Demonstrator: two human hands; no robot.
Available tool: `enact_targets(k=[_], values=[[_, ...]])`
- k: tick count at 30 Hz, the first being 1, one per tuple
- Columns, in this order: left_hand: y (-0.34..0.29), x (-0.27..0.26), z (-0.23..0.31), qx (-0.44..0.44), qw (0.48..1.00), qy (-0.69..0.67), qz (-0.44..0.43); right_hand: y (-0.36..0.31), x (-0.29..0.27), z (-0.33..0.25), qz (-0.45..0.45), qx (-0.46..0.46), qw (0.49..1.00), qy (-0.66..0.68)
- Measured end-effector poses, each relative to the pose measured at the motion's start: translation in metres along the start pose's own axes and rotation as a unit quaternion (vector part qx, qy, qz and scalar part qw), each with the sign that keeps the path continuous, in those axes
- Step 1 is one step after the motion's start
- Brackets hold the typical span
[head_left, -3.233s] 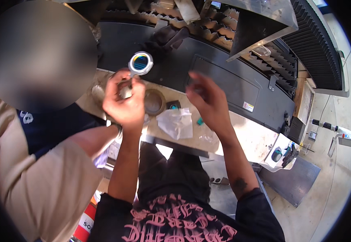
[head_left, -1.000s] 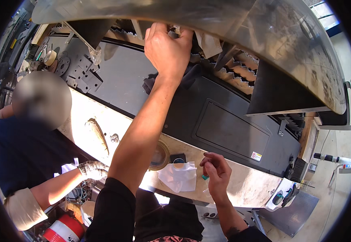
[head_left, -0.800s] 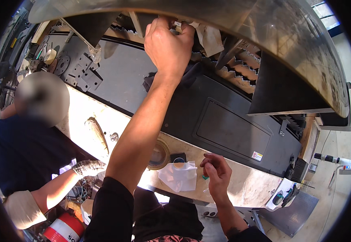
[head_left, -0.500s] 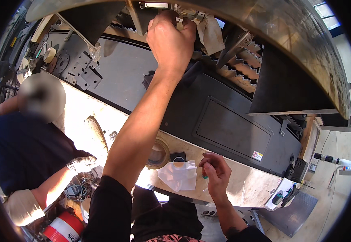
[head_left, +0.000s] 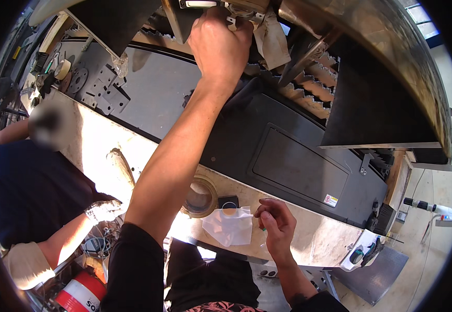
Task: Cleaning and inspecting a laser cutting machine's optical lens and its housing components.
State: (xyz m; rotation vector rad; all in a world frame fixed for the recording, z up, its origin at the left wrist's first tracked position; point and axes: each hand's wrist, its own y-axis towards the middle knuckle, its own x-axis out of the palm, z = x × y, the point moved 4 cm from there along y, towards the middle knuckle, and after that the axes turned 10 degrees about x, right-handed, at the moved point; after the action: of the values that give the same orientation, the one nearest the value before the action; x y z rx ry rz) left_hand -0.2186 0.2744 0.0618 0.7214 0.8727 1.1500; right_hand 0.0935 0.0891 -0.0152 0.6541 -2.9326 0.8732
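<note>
My left hand (head_left: pixel 219 49) reaches up to the machine assembly (head_left: pixel 244 11) at the top. Its fingers bend around a part there, and the back of the hand hides what they hold. A small metal tab (head_left: pixel 231 23) shows beside the fingertips, and a pale cloth-like strip (head_left: pixel 271 44) hangs to the right. Above the bench edge, my right hand (head_left: pixel 278 223) is curled, with a small bit of green at its fingers. To its left lie a thin white sheet (head_left: pixel 227 231), a small dark case (head_left: pixel 229 199) with a round disc, and a tape roll (head_left: pixel 213 198).
A dark metal panel (head_left: pixel 298 161) spans the middle under toothed slats (head_left: pixel 314 86). Black plates (head_left: pixel 382 114) hang at the upper right. A co-worker's gloved hand (head_left: pixel 103 210) is at the left, near another glove (head_left: pixel 119 164). A red-and-white drum (head_left: pixel 83 291) stands below.
My left hand stays at the assembly with a slight shift, and the metal tab by its fingertips looks turned. The co-worker's head has moved left. My right hand has barely moved.
</note>
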Motion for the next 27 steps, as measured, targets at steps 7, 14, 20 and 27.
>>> enact_targets(k=[7,14,20,27], values=[[0.0,0.006,0.0,0.003,1.0,0.007,0.013,0.003,0.007,0.0,-0.012,0.001,1.0,-0.011],[-0.007,0.002,-0.003,-0.071,0.995,-0.065,0.026,0.005,0.017,0.0,-0.014,-0.006,1.0,-0.018],[-0.021,0.017,-0.04,-0.282,0.843,-0.455,0.053,0.002,0.019,-0.003,-0.013,-0.006,1.0,-0.02],[-0.039,0.027,-0.042,-0.442,0.754,-0.468,-0.127,0.005,0.013,-0.008,0.006,0.004,1.0,-0.024]])
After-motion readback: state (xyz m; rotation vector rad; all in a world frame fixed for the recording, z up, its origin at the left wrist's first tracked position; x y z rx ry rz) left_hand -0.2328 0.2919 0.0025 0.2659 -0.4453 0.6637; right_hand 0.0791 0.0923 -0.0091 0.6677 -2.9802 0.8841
